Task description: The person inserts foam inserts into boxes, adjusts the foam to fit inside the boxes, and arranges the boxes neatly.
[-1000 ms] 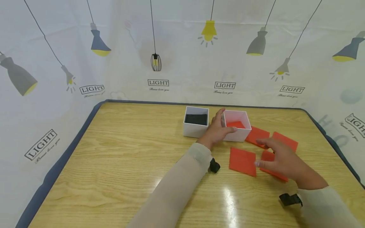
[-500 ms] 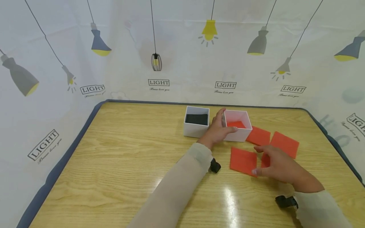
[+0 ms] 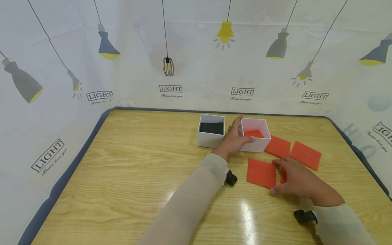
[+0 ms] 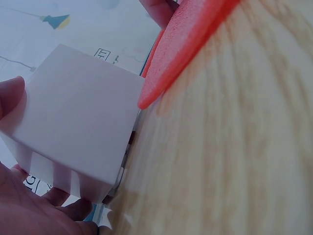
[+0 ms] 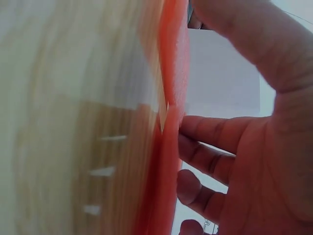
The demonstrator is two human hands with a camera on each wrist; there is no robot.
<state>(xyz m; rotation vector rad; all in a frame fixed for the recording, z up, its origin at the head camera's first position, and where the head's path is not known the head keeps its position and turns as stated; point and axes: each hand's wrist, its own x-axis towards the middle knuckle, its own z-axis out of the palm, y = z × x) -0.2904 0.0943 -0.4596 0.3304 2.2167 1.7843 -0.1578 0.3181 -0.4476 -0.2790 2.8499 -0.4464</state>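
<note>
My left hand (image 3: pixel 232 140) grips a white box (image 3: pixel 257 146), thumb on its front wall and fingers along its left side. A red piece (image 3: pixel 254 133) lies inside it. To the right, my right hand (image 3: pixel 298 178) spreads low over flat red squares, soft and felt-like. Its thumb is at the near right corner of one red square (image 3: pixel 260 173), and its forefinger is by that square's far right corner. Another red square (image 3: pixel 283 176) is mostly hidden beneath the hand. In the right wrist view, fingertips (image 5: pixel 188 186) touch a red square's face (image 5: pixel 168 171).
A second white box (image 3: pixel 210 140) with a dark stack (image 3: pixel 211 128) inside stands left of my left hand. Two more red squares (image 3: pixel 277 147) (image 3: pixel 306 156) lie right of the gripped box. Behind the wooden table (image 3: pixel 128 163) hangs a lamp-printed cloth (image 3: pixel 196 51).
My right hand has moved a little left and nearer, down over the front red squares, uncovering the far right one. My left hand keeps its grip on the box.
</note>
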